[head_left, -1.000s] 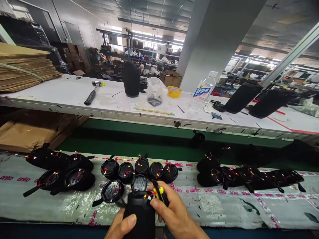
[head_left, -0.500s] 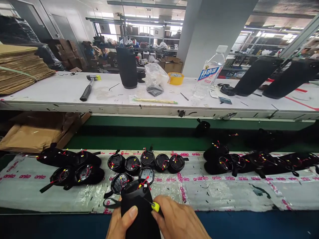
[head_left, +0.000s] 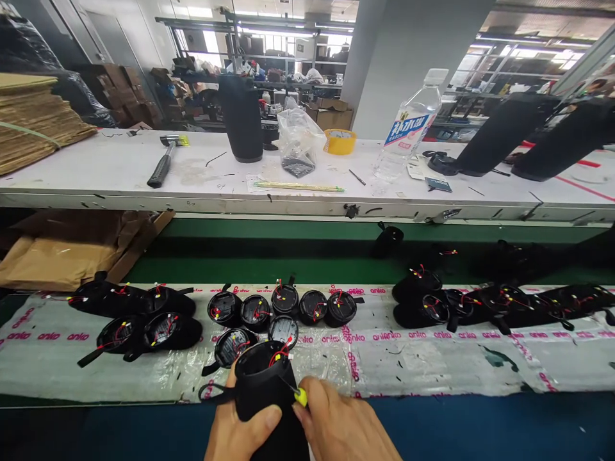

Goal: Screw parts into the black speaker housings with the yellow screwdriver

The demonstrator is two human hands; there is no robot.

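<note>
In the lower middle of the head view, a black fabric-covered cylindrical speaker housing [head_left: 269,410] tilts with its open end away from me. Red wires with small white and yellow connectors [head_left: 278,355] stick out of its rim, and a strap loop hangs at its left. My left hand [head_left: 243,419] is wrapped round the housing's left side, thumb across its front. Closed on a thin-shafted hand tool with a yellow-and-black handle [head_left: 300,397], my right hand [head_left: 339,419] is at the housing's right side. The tool's shaft points at the fabric just below the rim; its tip is hard to make out.
Several black housings with wires stand just beyond on the plastic-covered bench [head_left: 375,371], with more at left [head_left: 168,330] and right [head_left: 432,314]. The raised white shelf holds a hammer [head_left: 163,163], a water bottle [head_left: 408,128], tape [head_left: 340,142] and upright black cylinders [head_left: 240,118].
The view has shifted slightly. My left thumb has moved a little right and down across the housing. The tool's handle stays close to the rim, with more of its shaft showing.
</note>
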